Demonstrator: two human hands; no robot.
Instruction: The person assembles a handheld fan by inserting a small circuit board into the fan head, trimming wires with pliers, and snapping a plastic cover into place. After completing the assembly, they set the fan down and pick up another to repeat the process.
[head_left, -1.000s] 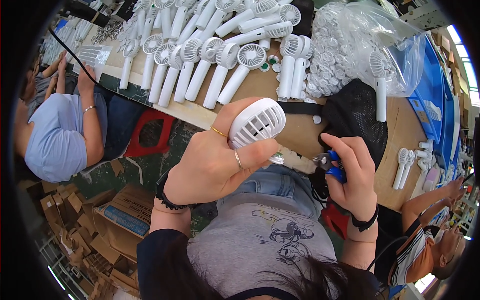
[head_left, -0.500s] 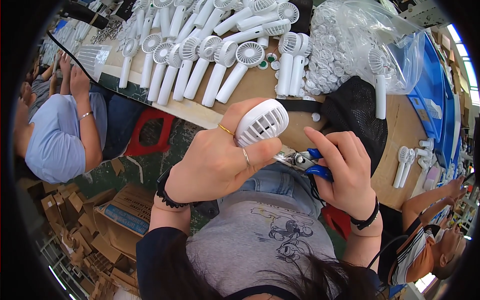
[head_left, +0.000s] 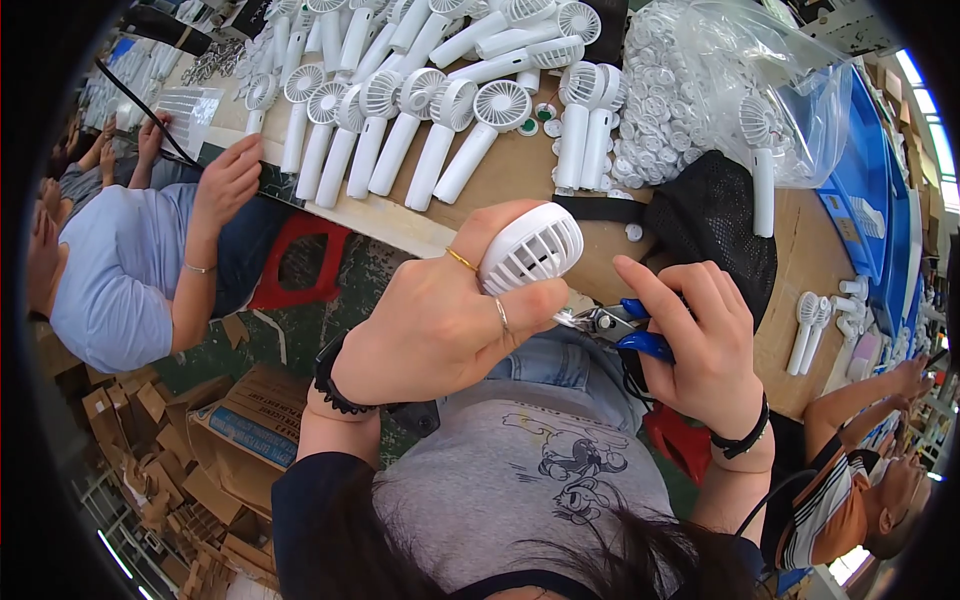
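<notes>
A white handheld fan [head_left: 533, 247] is gripped in my left hand [head_left: 440, 325], its slatted cage turned up toward me. My left fingers and thumb wrap round it and hide its handle. In my right hand [head_left: 700, 345] are blue-handled pliers [head_left: 648, 344], held between thumb and fingers with the index finger stretched out along them. The pliers' metal jaws reach to the fan's lower edge, just below my left thumb tip. What the jaws touch there is too small to make out.
Rows of white fans [head_left: 430, 125] lie on the table ahead, beside a heap of small white round parts [head_left: 655, 110] and a clear plastic bag [head_left: 770, 90]. A black mesh bag [head_left: 712, 225] lies near my right hand. Co-workers sit left and right; cardboard boxes [head_left: 250, 425] fill the lower left.
My hands, the fan and the pliers have shifted very slightly right. At the left, the co-worker's hand has reached out to a fan in the row.
</notes>
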